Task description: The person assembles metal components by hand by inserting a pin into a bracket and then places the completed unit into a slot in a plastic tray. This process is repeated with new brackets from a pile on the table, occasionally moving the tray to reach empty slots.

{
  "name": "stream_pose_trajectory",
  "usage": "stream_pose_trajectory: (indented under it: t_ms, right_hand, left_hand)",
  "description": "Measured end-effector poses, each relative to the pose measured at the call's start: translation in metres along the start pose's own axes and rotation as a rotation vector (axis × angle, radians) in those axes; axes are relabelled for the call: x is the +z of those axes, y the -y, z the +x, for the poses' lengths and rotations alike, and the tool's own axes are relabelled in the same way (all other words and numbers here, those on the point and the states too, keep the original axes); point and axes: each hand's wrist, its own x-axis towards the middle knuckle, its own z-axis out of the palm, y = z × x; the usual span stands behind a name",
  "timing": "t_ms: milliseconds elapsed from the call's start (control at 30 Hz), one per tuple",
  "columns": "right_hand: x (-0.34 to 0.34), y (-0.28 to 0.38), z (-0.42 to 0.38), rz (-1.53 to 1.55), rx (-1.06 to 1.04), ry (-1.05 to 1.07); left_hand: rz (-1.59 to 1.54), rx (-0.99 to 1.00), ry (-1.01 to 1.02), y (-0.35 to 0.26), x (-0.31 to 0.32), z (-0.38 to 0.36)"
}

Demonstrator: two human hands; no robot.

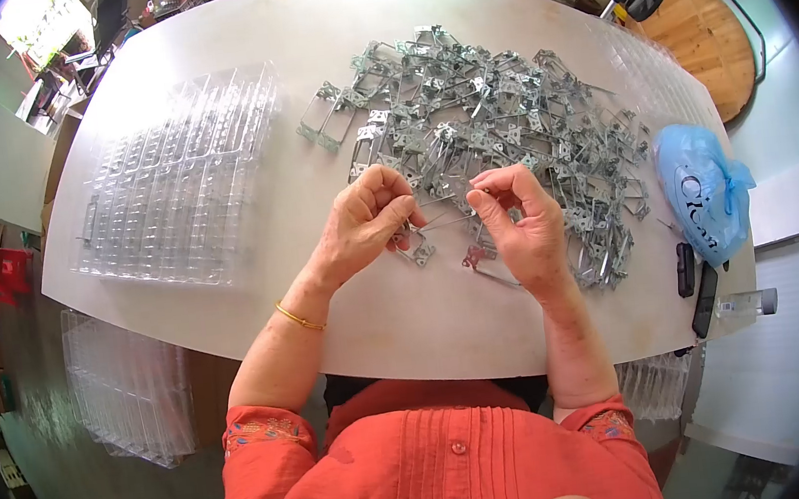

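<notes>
My left hand [372, 218], with a gold bangle at its wrist, pinches a small metal bracket [422, 250] between thumb and fingers. From there thin metal rods stretch across to my right hand [526, 226], whose thumb and forefinger are closed on the far end; that end is mostly hidden by the fingertips. Just beyond both hands spreads a large heap of silvery metal brackets [501, 107], each with plates joined by thin rods. A reddish-ended bracket [475, 259] lies on the table below the gap between my hands.
On the left of the white table [379, 334] sits a clear plastic compartment tray [173, 176]. A blue plastic bag [701, 184], a black case [685, 270] and a clear bottle [744, 304] are at the right edge. More clear trays [132, 390] stand below the table.
</notes>
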Motion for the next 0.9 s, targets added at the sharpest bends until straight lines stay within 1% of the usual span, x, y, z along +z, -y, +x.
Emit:
stream_pose_trajectory:
  t_ms: [100, 167, 200, 233, 267, 300, 333, 467, 500, 567, 700, 767, 867, 900]
  right_hand:
    - [0.002, -0.005, -0.003, 0.037, 0.042, 0.008]
    - [0.003, -0.008, -0.005, 0.082, 0.049, 0.004]
    - [0.003, -0.010, -0.006, 0.252, 0.121, 0.012]
    - [0.003, -0.011, -0.008, 0.422, 0.196, 0.018]
    - [0.002, -0.012, -0.009, 0.424, 0.201, 0.021]
    - [0.000, -0.012, -0.009, 0.476, 0.230, 0.024]
    - [-0.002, -0.012, -0.009, 0.526, 0.258, 0.026]
    - [-0.006, -0.009, -0.013, 0.567, 0.274, 0.034]
    - [-0.005, -0.006, -0.013, 0.566, 0.281, 0.043]
    - [-0.004, -0.004, -0.014, 0.564, 0.293, 0.050]
    - [-0.003, -0.005, -0.016, 0.598, 0.280, 0.092]
    - [-0.003, -0.005, -0.017, 0.611, 0.284, 0.100]
    - [-0.005, -0.009, -0.017, 0.602, 0.260, 0.079]
    - [-0.007, -0.013, -0.017, 0.547, 0.175, 0.047]
  left_hand:
    - [-0.020, -0.019, 0.044, -0.001, -0.002, -0.001]
    - [-0.033, -0.029, 0.135, -0.001, -0.005, -0.001]
    - [-0.033, -0.033, 0.130, 0.000, -0.007, 0.000]
    - [-0.108, -0.022, 0.202, 0.002, -0.010, 0.000]
    - [-0.184, -0.011, 0.275, 0.004, -0.011, 0.000]
    - [-0.185, -0.017, 0.272, 0.005, -0.010, 0.000]
    - [-0.265, -0.040, 0.323, 0.005, -0.009, -0.001]
    - [-0.464, -0.133, 0.450, 0.007, -0.003, -0.003]
    - [-0.465, -0.138, 0.449, 0.007, -0.001, -0.003]
    - [-0.448, -0.170, 0.519, 0.007, 0.002, -0.002]
    - [-0.461, -0.177, 0.543, 0.011, 0.005, -0.004]
    - [-0.529, -0.186, 0.568, 0.011, 0.005, -0.005]
    - [-0.527, -0.198, 0.519, 0.010, 0.002, -0.006]
    - [-0.527, -0.198, 0.519, 0.011, 0.002, -0.006]
